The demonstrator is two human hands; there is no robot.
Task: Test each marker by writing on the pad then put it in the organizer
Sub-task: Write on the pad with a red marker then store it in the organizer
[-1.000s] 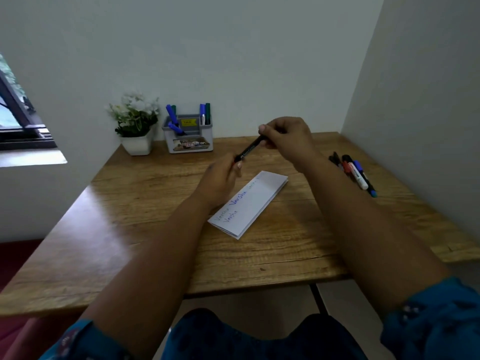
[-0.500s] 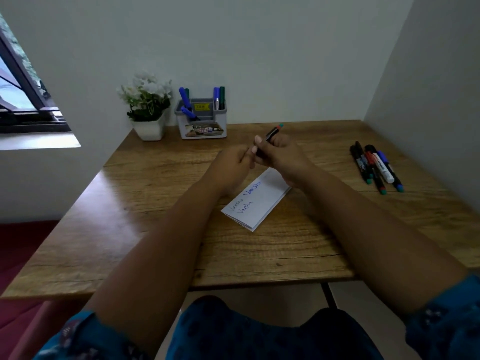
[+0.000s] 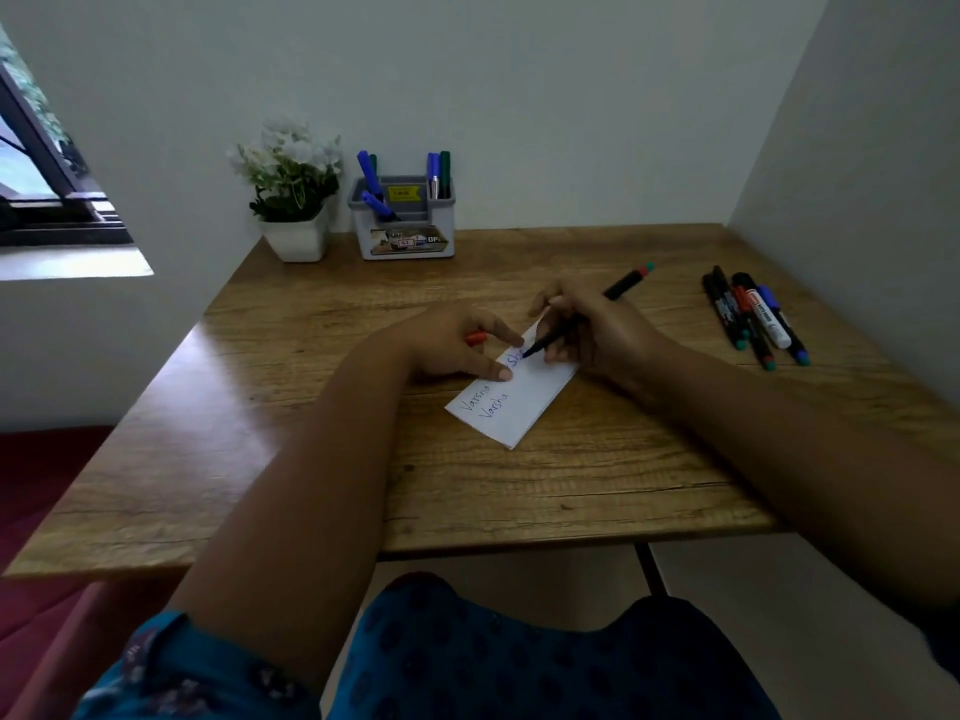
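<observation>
**Marker tip on pad, test stroke in hand**

Right hand (image 3: 597, 330) grip: closed on the black marker (image 3: 582, 317), pen-style, tip down on the white pad (image 3: 524, 402) at its far end. Marker tail points up and away past the knuckles toward the back right. Blue writing shows right at the tip; I can't tell whether this marker made it.

Left hand (image 3: 452, 345) grip: closed on a red cap (image 3: 475, 337) tucked under the fingers, thumb and index pressing the pad's left edge flat to the tabletop (image 3: 311, 407). The cap looks like this marker's, though that's a guess.

Elsewhere:
- Spare markers (image 3: 753, 319) lie in a loose row well right of the right hand, likely untested.
- Organizer (image 3: 402, 220) sits at the back wall, beyond the left hand, with several markers already standing in it. Flower pot (image 3: 293, 236) just left of it.

To do this step well:
- Keep the left fingers pinning the pad; it's light and angled, so it will skid under a stroke.
- Write in the blank strip to the right of the existing lines so the new ink is readable.
- Light pressure and a short word are enough to judge flow.
- Keep hold of the cap; recap before reaching for the organizer.
</observation>
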